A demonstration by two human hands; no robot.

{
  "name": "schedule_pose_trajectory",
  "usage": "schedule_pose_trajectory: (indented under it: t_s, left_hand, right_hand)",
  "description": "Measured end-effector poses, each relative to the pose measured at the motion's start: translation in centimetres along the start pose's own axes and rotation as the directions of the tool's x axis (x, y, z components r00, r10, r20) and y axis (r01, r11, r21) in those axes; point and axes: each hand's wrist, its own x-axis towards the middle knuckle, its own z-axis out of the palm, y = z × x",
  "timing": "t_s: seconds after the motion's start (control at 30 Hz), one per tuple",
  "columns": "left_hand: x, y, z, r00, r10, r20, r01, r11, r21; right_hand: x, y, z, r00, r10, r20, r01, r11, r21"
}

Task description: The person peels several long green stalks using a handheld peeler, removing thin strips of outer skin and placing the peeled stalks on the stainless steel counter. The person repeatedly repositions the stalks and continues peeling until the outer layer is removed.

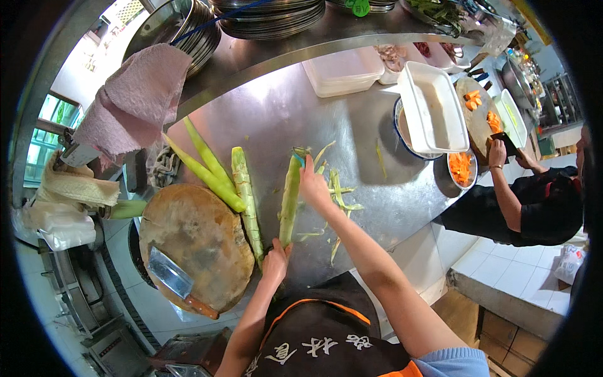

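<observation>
A partly peeled celtuce stem [289, 200] lies lengthwise before me on the steel worktop [325, 113]. My left hand [276, 262] grips its near end. At its far end, my right hand [314, 185] holds a peeler [299, 155] with a bluish part against the stem. Strips of peel [337, 191] lie scattered to the right. Left of the stem rests another celtuce stem [245, 188] with ringed leaf scars. Two smooth, pale green peeled stems [212, 165] lie beyond it, their near ends by the round chopping block [198, 235].
On the block lies a cleaver [170, 272], its wooden handle towards me. A white plastic tub [435, 110] rests on a bowl at right. A co-worker [518, 202] holds a dark blade by carrots on another board [471, 122]. Metal plates [271, 19] are stacked on the shelf.
</observation>
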Motion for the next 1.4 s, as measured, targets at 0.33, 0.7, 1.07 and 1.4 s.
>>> schedule_pose_trajectory:
  t_s: [0.33, 0.7, 1.07, 1.4]
  left_hand:
    - [1.7, -3.2, 0.0, 0.991, 0.103, 0.089, -0.064, 0.929, -0.365]
    - [2.1, -3.2, 1.0, 0.982, -0.011, 0.189, 0.070, 0.950, -0.303]
    - [1.4, -2.1, 1.3, 0.884, -0.208, 0.419, 0.436, 0.042, -0.899]
    - [-0.1, -2.3, 1.4, 0.960, 0.216, -0.177, -0.202, 0.975, 0.094]
  right_hand:
    - [-0.7, 0.0, -0.9, 0.987, -0.148, -0.065, 0.153, 0.986, 0.073]
    - [-4.5, -0.8, -1.2, 0.980, -0.039, 0.196, 0.013, 0.992, 0.129]
    - [-7.7, -0.6, 0.3, 0.949, -0.293, 0.114, 0.301, 0.952, -0.061]
    - [-4.2, -1.4, 1.5, 0.990, -0.010, 0.142, 0.023, 0.996, -0.086]
